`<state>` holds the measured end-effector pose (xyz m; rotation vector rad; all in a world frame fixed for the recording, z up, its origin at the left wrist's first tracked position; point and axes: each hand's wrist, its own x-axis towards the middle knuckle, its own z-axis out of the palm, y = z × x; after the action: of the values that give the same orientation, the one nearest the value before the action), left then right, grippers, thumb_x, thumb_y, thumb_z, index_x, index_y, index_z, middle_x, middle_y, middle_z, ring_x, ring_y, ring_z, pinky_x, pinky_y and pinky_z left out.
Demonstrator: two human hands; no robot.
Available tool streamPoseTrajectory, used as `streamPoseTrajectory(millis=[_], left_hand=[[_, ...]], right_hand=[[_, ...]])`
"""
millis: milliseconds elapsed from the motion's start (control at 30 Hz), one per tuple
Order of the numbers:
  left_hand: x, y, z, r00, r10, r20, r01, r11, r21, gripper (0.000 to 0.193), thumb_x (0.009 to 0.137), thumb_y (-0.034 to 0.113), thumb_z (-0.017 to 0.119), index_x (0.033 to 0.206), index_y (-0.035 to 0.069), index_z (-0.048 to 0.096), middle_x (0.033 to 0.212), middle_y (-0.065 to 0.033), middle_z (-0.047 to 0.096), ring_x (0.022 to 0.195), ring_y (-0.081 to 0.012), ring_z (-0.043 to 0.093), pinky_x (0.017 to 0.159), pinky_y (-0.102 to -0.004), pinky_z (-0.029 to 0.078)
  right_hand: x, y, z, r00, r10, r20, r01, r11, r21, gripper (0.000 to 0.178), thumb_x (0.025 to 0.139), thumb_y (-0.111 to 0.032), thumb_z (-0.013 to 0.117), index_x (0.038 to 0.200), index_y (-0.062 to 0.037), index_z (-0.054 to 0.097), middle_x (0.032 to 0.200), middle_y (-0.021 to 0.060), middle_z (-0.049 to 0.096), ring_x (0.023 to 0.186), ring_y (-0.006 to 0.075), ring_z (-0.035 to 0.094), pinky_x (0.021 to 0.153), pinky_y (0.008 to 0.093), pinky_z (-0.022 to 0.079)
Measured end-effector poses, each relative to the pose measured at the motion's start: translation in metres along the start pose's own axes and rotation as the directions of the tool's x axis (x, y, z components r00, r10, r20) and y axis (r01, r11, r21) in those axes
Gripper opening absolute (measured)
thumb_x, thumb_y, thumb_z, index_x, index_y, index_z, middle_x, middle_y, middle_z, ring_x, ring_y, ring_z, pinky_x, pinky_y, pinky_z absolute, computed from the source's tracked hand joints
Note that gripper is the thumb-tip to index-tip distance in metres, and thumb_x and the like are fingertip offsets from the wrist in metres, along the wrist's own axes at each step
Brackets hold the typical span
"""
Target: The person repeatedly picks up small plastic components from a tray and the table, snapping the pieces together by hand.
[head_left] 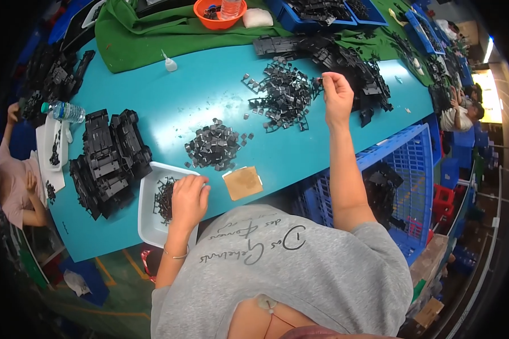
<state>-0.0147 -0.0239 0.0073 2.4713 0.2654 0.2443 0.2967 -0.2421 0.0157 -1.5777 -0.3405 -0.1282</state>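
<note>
My right hand [338,96] is raised at the right edge of a loose pile of small black plastic parts [283,93]. Its thumb and fingers pinch a small black plastic part [318,85] with thin arms. My left hand [188,198] hovers over the right side of a white tray [147,214]. Its fingers are loosely bent, thumb and forefinger apart, and nothing shows between them. Thin black parts [164,198] lie in the tray, partly hidden by that hand. Beyond it is a heap of small black square pieces [215,144].
A brown square pad [243,183] lies near the table edge. Large black moulded parts [110,158] stand at left, more [350,68] at far right. A white dropper bottle [169,63], an orange bowl [209,24] and a blue crate [401,181] surround the work. Another person [17,181] sits at left.
</note>
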Motion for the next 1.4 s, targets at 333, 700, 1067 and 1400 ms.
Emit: streamPoseTrajectory(millis=[333,700,1067,1400], left_hand=[[0.065,0.029,0.017,0.942,-0.244,0.229,0.3,0.31,-0.902,0.029,0.086,0.013,0.054,0.112,0.001,0.048,0.104,-0.0083,0.058,0.092,-0.0174,0.057,0.081,-0.0284,0.045],[0.064,0.017,0.04,0.876,-0.373,0.305,0.399,0.207,-0.893,0.032,0.078,0.002,0.058,0.11,0.001,0.051,0.085,-0.005,0.059,0.066,-0.0097,0.057,0.054,-0.0193,0.043],[0.074,0.015,0.073,0.946,-0.225,0.233,0.32,0.526,-0.788,0.029,0.076,-0.001,0.059,0.105,0.001,0.054,0.076,-0.0001,0.055,0.064,-0.0047,0.05,0.056,-0.0192,0.041],[0.066,0.013,0.052,0.935,-0.2,0.291,0.353,0.592,-0.725,0.038,0.073,-0.003,0.059,0.11,0.003,0.053,0.079,0.0022,0.053,0.071,-0.0034,0.048,0.063,-0.0193,0.042]], right_hand=[[-0.071,-0.069,0.065,0.777,0.416,0.472,-0.625,0.595,0.505,0.008,0.089,-0.014,0.052,0.088,-0.0063,0.054,0.078,0.003,0.058,0.054,0.0033,0.046,0.044,0.0132,0.034],[-0.112,-0.023,0.069,0.804,0.41,0.43,-0.549,0.789,0.276,0.013,0.091,-0.018,0.049,0.095,-0.0062,0.052,0.082,0.0017,0.056,0.058,0.0048,0.047,0.049,0.0174,0.036],[-0.114,-0.006,0.067,0.723,0.377,0.58,-0.158,0.906,-0.392,0.012,0.077,-0.012,0.063,0.081,-0.0008,0.06,0.068,0.0014,0.052,0.057,0.0068,0.046,0.052,0.0222,0.039],[-0.1,-0.007,0.028,0.847,0.299,0.439,0.048,0.78,-0.625,0.029,0.079,-0.012,0.061,0.107,-0.0069,0.058,0.082,0.0051,0.058,0.066,0.0153,0.053,0.06,0.027,0.045]])
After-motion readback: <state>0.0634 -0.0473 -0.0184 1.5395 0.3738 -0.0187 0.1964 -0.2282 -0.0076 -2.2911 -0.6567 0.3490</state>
